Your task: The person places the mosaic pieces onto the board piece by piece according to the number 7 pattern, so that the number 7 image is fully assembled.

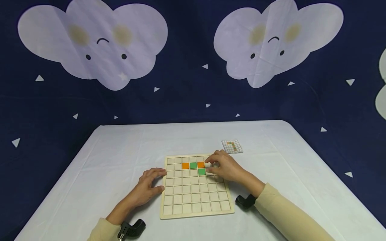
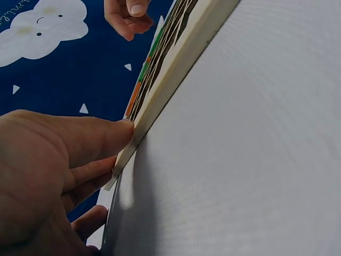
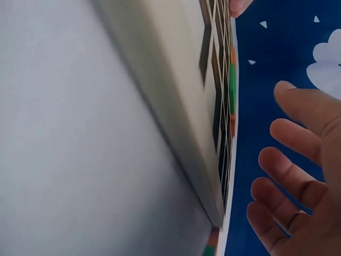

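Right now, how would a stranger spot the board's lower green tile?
On the white table, find the pale wooden grid board. Near its far edge lies an orange-green-orange row of three tiles. The lower green tile sits below the rightmost orange tile, the only visible tile outside that row.

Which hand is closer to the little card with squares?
Right. The right hand is over the far right corner of the board, just in front of the card; the left hand is farther off, at the board's left edge.

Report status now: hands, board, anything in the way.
Left hand touching left edge of grid board. Right hand empty, over upper right. Four tiles placed: two orange, two green. Right hand hides some board.
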The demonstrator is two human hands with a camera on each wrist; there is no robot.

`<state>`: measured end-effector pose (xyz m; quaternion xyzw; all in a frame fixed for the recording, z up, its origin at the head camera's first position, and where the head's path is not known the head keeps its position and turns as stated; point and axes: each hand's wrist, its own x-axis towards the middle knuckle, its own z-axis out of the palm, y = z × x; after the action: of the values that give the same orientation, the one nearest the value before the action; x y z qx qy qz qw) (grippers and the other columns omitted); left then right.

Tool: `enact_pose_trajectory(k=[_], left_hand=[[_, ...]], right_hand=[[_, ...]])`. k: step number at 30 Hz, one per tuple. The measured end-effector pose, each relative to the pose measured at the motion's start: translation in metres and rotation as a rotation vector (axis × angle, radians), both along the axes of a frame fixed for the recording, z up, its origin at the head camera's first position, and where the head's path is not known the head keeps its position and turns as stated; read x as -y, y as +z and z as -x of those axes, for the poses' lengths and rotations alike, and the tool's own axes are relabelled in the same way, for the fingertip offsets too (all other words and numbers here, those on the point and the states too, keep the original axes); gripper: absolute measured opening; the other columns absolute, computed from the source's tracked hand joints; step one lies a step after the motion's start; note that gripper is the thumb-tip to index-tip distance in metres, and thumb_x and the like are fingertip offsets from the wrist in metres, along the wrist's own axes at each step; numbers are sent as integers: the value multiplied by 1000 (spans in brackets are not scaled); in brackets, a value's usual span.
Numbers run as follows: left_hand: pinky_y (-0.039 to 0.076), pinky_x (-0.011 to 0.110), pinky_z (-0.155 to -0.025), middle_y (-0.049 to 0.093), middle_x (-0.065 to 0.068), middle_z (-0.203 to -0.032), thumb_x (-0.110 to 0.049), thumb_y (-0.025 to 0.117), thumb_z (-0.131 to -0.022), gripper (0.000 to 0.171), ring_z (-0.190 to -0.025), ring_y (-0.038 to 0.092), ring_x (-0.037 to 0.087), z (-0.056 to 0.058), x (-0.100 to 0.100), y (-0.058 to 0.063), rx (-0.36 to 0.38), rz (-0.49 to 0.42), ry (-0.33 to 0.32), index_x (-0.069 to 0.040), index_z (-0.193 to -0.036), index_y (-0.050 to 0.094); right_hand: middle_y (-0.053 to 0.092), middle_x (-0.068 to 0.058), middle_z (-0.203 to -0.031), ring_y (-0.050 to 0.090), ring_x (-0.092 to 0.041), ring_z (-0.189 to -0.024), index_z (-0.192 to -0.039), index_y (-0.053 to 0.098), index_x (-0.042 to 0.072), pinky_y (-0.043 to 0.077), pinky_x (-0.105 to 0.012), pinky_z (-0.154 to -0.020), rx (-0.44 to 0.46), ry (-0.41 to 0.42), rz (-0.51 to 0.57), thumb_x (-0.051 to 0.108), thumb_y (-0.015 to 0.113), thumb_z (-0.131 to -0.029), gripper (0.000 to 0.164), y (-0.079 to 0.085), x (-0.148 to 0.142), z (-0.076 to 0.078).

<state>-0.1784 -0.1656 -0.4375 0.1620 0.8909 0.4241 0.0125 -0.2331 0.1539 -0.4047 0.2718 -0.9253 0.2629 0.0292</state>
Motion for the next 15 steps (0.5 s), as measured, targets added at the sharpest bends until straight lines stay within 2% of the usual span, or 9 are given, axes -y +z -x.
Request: enact_pose_trajectory(k=[9, 11, 15], left_hand=[[13, 56, -107, 51, 8, -135, -5, 70, -78, 45, -132, 32, 33, 0, -1, 0, -17, 2, 3, -6, -122, 59], [13, 55, -107, 51, 8, -135, -5, 70, -78, 46, -133, 32, 33, 0, -1, 0, -11, 4, 4, -6, -123, 59], [13, 56, -107, 51, 8, -135, -6, 70, -79, 45, -133, 31, 33, 0, 0, 0, -8, 8, 0, -7, -123, 59]], right_hand=[[62, 0, -98, 53, -18, -94, -108, 68, 17, 43, -32, -78, 21, -59, 42, 30, 71, -83, 29, 9, -14, -5], [62, 0, -100, 53, -19, -96, -110, 68, 16, 44, -35, -79, 26, -70, 50, 29, 71, -83, 30, 11, -17, -6], [62, 1, -103, 54, -19, -99, -110, 67, 16, 44, -46, -92, 8, -90, 49, 28, 71, -82, 30, 13, -24, -6]])
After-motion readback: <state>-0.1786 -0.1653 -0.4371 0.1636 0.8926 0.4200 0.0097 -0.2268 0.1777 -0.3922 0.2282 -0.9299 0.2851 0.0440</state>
